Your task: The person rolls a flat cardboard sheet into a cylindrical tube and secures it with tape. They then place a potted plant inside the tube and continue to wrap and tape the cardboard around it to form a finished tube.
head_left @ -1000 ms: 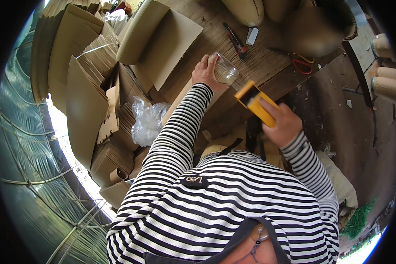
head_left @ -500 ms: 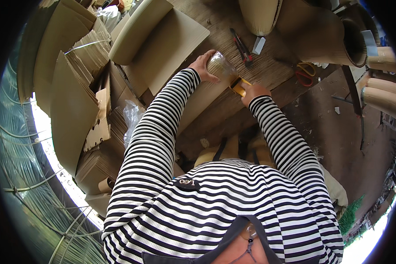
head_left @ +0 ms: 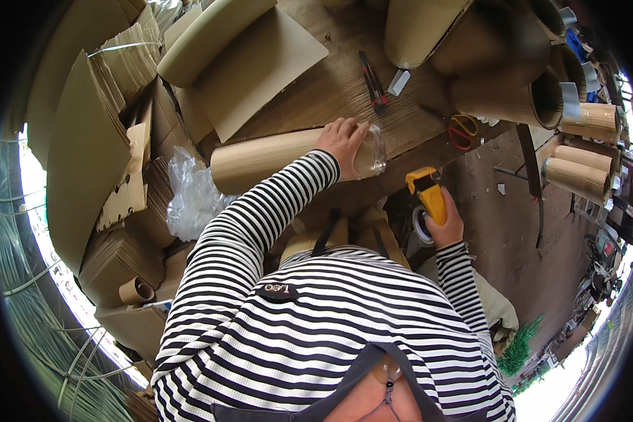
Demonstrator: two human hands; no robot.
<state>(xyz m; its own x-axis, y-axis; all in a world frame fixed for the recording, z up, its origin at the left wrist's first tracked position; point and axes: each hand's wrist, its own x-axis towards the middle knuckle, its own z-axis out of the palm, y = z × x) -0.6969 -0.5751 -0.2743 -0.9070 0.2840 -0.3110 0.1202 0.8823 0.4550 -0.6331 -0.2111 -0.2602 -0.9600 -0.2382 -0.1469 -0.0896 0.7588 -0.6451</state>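
Note:
A rolled cardboard tube [head_left: 260, 156] lies sideways along the near edge of the wooden table [head_left: 404, 105]. Clear plastic [head_left: 374, 151] covers its right end. My left hand [head_left: 344, 145] wraps over the tube close to that end, fingers on top and thumb on the near side. Off to the right, away from the tube, my right hand [head_left: 449, 224] grips a yellow tape dispenser [head_left: 427, 193]. A roll of tape [head_left: 422, 224] shows on the dispenser beside my fingers.
A red and black utility knife [head_left: 373, 81] and red-and-yellow scissors [head_left: 463, 131] lie beyond the tube. A curved cardboard sheet [head_left: 257, 74] rests at the back left, above crumpled clear plastic [head_left: 193, 197]. More cardboard tubes [head_left: 503, 98] stand or lie at the right.
The tube has turned to lie more crosswise, its left end now showing. My right hand has drawn the tape dispenser away from the plastic-covered end, toward me and to the right.

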